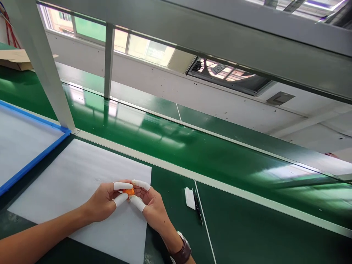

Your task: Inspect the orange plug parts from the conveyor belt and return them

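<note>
My left hand [106, 200] and my right hand [150, 203] meet over a white sheet [77, 176] lying on the green bench. Both wear white finger cots on thumb and forefinger. Pinched between those fingertips is a small orange part [128, 191], gripped from the left and from the right at once. Most of the part is hidden by the fingers. A brown watch [182, 253] sits on my right wrist.
A small white piece [189, 198] and a thin black tool [198, 206] lie right of my hands. A blue-framed white panel [22, 141] sits at the left. A glossy green conveyor belt [170, 143] runs behind, with grey frame posts [45, 66] and a cardboard box [16, 58].
</note>
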Demonstrator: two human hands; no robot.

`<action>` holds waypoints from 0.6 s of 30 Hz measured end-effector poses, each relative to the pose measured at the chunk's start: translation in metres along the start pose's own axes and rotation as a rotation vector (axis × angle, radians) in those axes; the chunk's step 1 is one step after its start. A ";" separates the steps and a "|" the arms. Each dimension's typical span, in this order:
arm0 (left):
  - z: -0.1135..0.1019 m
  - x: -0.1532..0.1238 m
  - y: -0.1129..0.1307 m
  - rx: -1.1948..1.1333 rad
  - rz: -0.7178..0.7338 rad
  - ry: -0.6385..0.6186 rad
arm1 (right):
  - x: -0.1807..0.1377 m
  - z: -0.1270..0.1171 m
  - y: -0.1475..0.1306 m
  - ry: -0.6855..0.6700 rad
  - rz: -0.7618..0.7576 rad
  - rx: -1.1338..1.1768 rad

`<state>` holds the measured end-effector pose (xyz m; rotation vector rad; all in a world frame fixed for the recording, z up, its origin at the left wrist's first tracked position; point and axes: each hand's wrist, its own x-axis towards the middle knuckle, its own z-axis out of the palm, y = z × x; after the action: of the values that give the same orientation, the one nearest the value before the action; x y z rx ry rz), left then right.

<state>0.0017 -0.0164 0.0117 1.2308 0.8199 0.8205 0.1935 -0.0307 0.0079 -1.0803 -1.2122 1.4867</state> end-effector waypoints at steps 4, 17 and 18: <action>0.001 0.000 0.002 0.022 -0.004 0.030 | 0.002 0.002 0.004 0.015 -0.016 0.025; -0.008 0.013 0.001 0.058 -0.121 0.038 | 0.006 -0.022 0.007 0.150 -0.305 -0.470; -0.008 0.013 0.002 0.057 -0.124 0.033 | 0.007 -0.024 0.006 0.192 -0.353 -0.522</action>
<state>0.0005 -0.0004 0.0112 1.2062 0.9421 0.7229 0.2143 -0.0198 -0.0020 -1.2312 -1.5996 0.7947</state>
